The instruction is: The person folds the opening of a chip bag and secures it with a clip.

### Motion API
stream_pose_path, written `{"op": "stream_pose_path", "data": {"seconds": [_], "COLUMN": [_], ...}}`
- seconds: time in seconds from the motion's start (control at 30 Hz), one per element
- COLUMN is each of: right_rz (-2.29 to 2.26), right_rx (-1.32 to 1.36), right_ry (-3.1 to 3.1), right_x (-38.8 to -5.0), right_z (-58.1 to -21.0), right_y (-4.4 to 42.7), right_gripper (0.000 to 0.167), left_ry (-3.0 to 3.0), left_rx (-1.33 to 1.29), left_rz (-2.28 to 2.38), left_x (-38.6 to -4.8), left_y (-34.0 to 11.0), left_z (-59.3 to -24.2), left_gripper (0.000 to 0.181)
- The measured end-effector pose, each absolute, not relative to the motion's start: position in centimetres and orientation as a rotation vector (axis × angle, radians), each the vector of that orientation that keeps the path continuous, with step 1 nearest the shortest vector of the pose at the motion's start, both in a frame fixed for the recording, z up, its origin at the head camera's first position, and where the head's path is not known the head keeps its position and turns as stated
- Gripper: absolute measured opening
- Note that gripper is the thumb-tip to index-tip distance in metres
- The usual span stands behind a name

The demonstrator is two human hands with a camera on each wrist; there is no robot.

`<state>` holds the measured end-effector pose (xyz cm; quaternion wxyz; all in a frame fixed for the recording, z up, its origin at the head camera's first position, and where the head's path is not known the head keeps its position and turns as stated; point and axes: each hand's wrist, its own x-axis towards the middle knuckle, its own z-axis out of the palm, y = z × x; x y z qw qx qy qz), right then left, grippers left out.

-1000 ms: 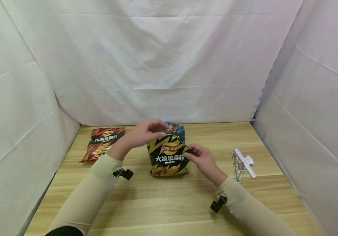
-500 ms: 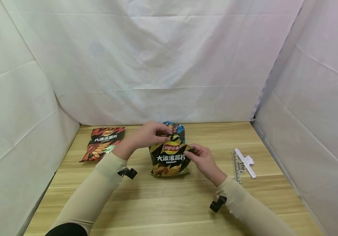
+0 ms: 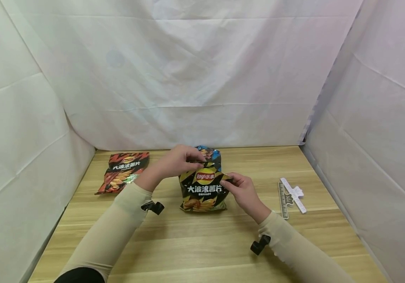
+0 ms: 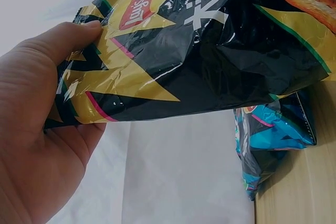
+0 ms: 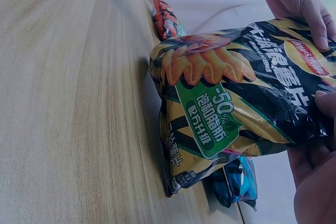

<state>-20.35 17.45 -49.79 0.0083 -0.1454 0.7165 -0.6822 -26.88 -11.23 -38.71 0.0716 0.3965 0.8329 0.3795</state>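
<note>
A black and yellow chip bag [image 3: 204,192] is held upright at the middle of the table, its lower edge at the tabletop. The left hand [image 3: 181,160] pinches its top edge between thumb and fingers, as the left wrist view shows on the bag [image 4: 152,77]. The right hand [image 3: 246,196] grips the bag's upper right side, thumb in front and fingers behind. In the right wrist view the bag [image 5: 226,93] shows a green label. Directly behind it stands a blue chip bag [image 3: 216,155], partly hidden.
A red chip bag [image 3: 124,173] lies at the back left of the wooden table [image 3: 188,251]. To the right lie a grey ruler-like clip [image 3: 283,200] and a white one [image 3: 294,194], crossing. White cloth walls [image 3: 202,78] enclose the back and sides.
The left hand has moved slightly right and onto the top edge of the black and yellow bag, which it now pinches. The bag has shifted slightly right; the right hand keeps its grip.
</note>
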Motion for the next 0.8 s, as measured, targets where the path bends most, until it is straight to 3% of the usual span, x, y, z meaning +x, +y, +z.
{"op": "stream_pose_path", "data": {"seconds": [0.43,0.8], "right_rz": [-2.103,-2.142], "right_rx": [-0.451,-0.632], "right_ry": [2.327,2.456], "right_x": [-20.32,-20.01], "right_z": [-50.00,-50.69], "right_y": [17.56,17.68], "right_gripper": [0.016,0.027], "left_ry": [2.508,2.475], "left_rx": [1.224,1.172], "left_rz": [1.144,1.159], "left_x": [-26.96,-26.93], "left_y": [-11.32,-11.57], "left_z": [-38.77,-38.53], "left_gripper": [0.016,0.020]}}
